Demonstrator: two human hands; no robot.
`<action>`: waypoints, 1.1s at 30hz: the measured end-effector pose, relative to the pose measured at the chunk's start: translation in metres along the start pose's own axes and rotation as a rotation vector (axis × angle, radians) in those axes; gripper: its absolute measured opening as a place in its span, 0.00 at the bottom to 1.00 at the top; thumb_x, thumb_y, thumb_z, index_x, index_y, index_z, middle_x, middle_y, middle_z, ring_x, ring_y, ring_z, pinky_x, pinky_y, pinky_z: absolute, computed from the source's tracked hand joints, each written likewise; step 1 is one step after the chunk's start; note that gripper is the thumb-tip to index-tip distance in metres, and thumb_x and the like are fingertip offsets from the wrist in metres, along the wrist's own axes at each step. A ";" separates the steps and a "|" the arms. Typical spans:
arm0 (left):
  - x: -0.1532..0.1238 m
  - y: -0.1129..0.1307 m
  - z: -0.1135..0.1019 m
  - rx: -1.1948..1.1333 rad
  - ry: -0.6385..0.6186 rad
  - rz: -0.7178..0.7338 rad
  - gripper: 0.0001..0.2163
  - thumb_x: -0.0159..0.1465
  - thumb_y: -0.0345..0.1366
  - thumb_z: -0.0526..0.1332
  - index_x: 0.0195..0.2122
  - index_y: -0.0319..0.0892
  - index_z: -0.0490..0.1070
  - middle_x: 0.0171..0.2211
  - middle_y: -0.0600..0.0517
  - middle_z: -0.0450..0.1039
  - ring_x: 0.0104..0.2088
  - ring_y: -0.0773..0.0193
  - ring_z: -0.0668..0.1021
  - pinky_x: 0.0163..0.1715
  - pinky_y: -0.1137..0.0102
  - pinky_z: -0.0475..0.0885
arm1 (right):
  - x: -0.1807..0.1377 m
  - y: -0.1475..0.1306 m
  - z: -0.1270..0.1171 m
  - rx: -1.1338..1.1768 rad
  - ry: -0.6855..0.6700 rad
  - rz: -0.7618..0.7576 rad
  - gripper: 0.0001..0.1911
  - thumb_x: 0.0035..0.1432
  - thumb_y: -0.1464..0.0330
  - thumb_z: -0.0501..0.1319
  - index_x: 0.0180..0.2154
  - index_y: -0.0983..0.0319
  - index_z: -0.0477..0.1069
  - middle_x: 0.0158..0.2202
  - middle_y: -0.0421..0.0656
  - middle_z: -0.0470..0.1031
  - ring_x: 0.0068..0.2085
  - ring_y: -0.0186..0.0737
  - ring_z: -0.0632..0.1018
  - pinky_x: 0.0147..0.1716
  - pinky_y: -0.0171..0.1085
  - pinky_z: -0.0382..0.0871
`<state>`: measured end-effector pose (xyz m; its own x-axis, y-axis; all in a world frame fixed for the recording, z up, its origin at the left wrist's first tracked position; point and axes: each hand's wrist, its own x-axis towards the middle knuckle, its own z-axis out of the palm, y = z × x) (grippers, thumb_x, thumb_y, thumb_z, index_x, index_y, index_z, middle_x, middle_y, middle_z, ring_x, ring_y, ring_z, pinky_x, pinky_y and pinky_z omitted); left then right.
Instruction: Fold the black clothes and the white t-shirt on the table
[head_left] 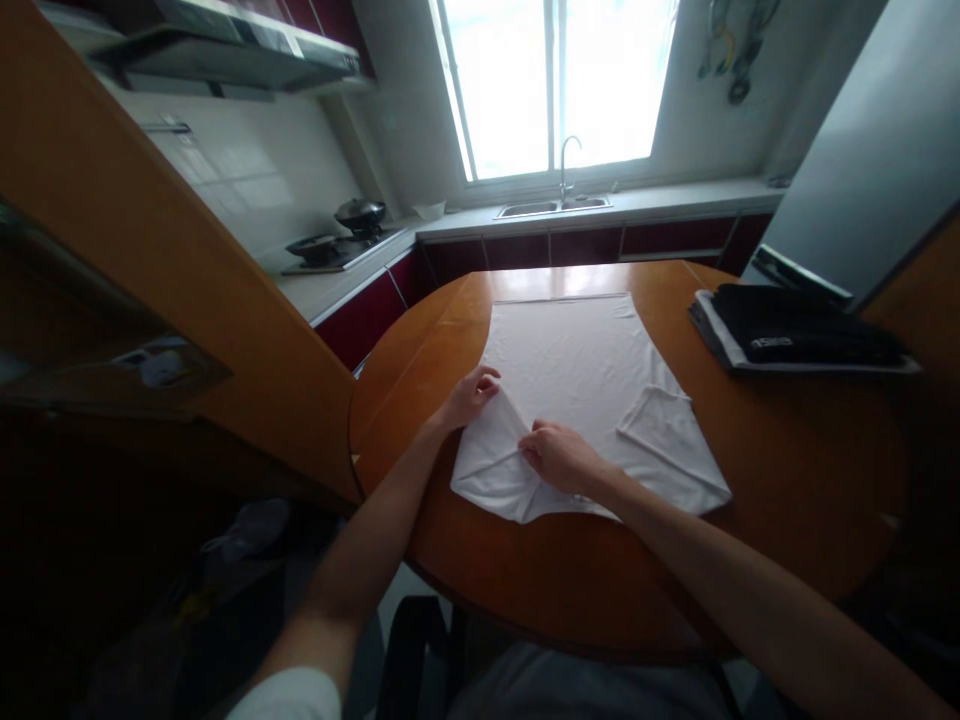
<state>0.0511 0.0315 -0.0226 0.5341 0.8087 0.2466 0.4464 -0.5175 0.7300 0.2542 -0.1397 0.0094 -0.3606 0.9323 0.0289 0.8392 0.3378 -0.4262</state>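
A white T-shirt (570, 350) lies spread on the round wooden table, its straight hem toward the window and its neckline toward me. The right-hand sleeve (654, 418) is folded inward over the body. At the shirt's left edge, my left hand (471, 397) pinches the cloth of the other sleeve, thumb and forefinger together. My right hand (559, 455) reaches across the shirt and grips the sleeve's folded edge nearer the neckline. Cloth between the two hands is drawn into a straight line. The fingertips of my right hand are partly hidden.
A stack of dark and white folded clothes (795, 335) sits on the right of the wooden table (795, 470). Beyond are a counter with a sink (555, 208) and a stove with pans (360, 213). A black chair part (411, 640) stands below the table's front edge.
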 end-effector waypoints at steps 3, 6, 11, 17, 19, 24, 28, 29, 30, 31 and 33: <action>0.002 -0.001 0.007 0.032 0.037 0.045 0.14 0.63 0.36 0.61 0.50 0.42 0.72 0.34 0.52 0.75 0.34 0.64 0.77 0.37 0.70 0.72 | 0.000 -0.001 0.000 -0.007 -0.015 0.006 0.15 0.68 0.70 0.54 0.35 0.60 0.80 0.41 0.46 0.76 0.41 0.39 0.77 0.39 0.33 0.62; 0.002 -0.003 0.012 0.119 0.056 0.073 0.13 0.62 0.34 0.62 0.48 0.43 0.74 0.37 0.51 0.77 0.37 0.62 0.78 0.41 0.67 0.74 | -0.001 -0.004 0.003 -0.004 -0.007 0.010 0.14 0.67 0.71 0.55 0.36 0.60 0.80 0.41 0.46 0.77 0.41 0.38 0.77 0.38 0.33 0.62; -0.003 0.005 0.011 0.350 0.175 0.134 0.12 0.64 0.33 0.61 0.49 0.45 0.75 0.46 0.47 0.76 0.49 0.55 0.77 0.54 0.59 0.70 | 0.003 0.003 -0.007 0.084 0.103 0.036 0.15 0.65 0.72 0.55 0.39 0.60 0.81 0.44 0.46 0.79 0.43 0.39 0.78 0.41 0.34 0.65; -0.005 0.019 0.010 0.352 0.180 0.192 0.12 0.67 0.30 0.56 0.47 0.44 0.76 0.47 0.47 0.76 0.51 0.56 0.76 0.56 0.61 0.70 | 0.004 0.063 -0.062 0.340 0.599 0.303 0.17 0.62 0.74 0.55 0.45 0.63 0.80 0.39 0.46 0.83 0.38 0.39 0.80 0.40 0.34 0.68; -0.006 0.021 0.013 0.336 0.154 0.200 0.12 0.67 0.29 0.55 0.46 0.44 0.77 0.48 0.47 0.76 0.51 0.56 0.77 0.56 0.62 0.71 | -0.001 0.083 -0.076 0.374 0.718 0.365 0.17 0.60 0.74 0.55 0.43 0.66 0.81 0.36 0.48 0.83 0.35 0.39 0.79 0.37 0.34 0.68; -0.008 0.022 0.021 0.441 0.140 0.125 0.15 0.67 0.29 0.57 0.52 0.43 0.76 0.50 0.46 0.76 0.52 0.54 0.76 0.56 0.61 0.69 | -0.012 0.108 -0.089 0.396 0.798 0.407 0.18 0.60 0.74 0.53 0.42 0.71 0.80 0.35 0.52 0.82 0.33 0.37 0.78 0.36 0.35 0.66; -0.007 0.020 0.019 0.603 0.111 -0.037 0.10 0.69 0.36 0.59 0.47 0.44 0.78 0.48 0.45 0.76 0.53 0.50 0.75 0.53 0.57 0.68 | -0.005 0.108 -0.079 0.405 0.772 0.412 0.16 0.58 0.74 0.55 0.41 0.68 0.81 0.34 0.50 0.83 0.32 0.36 0.78 0.32 0.33 0.66; -0.006 0.019 0.018 0.614 0.107 -0.059 0.09 0.69 0.37 0.59 0.44 0.44 0.78 0.47 0.45 0.76 0.52 0.50 0.75 0.53 0.57 0.68 | -0.002 0.105 -0.075 0.408 0.753 0.405 0.15 0.58 0.75 0.56 0.40 0.67 0.81 0.33 0.48 0.83 0.32 0.36 0.78 0.32 0.32 0.66; -0.005 0.018 0.017 0.614 0.105 -0.073 0.08 0.69 0.38 0.59 0.42 0.44 0.78 0.46 0.46 0.77 0.52 0.51 0.75 0.52 0.57 0.67 | 0.001 0.100 -0.069 0.405 0.717 0.388 0.14 0.57 0.75 0.57 0.39 0.65 0.81 0.33 0.46 0.83 0.32 0.36 0.79 0.33 0.32 0.67; -0.004 0.017 0.016 0.606 0.105 -0.079 0.07 0.69 0.38 0.60 0.40 0.45 0.78 0.45 0.47 0.77 0.51 0.51 0.75 0.52 0.57 0.67 | 0.004 0.094 -0.063 0.393 0.662 0.363 0.14 0.57 0.75 0.57 0.39 0.63 0.81 0.33 0.45 0.83 0.33 0.36 0.79 0.34 0.32 0.67; -0.003 0.015 0.015 0.586 0.098 -0.077 0.06 0.68 0.38 0.61 0.39 0.45 0.77 0.45 0.48 0.77 0.51 0.52 0.75 0.52 0.57 0.66 | 0.007 0.078 -0.048 0.332 0.515 0.301 0.13 0.58 0.75 0.58 0.39 0.61 0.81 0.34 0.44 0.83 0.35 0.37 0.80 0.37 0.33 0.68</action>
<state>0.0664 0.0170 -0.0223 0.4287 0.8574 0.2848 0.8174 -0.5024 0.2820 0.3364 -0.1002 0.0201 0.1774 0.9500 0.2571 0.6738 0.0731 -0.7352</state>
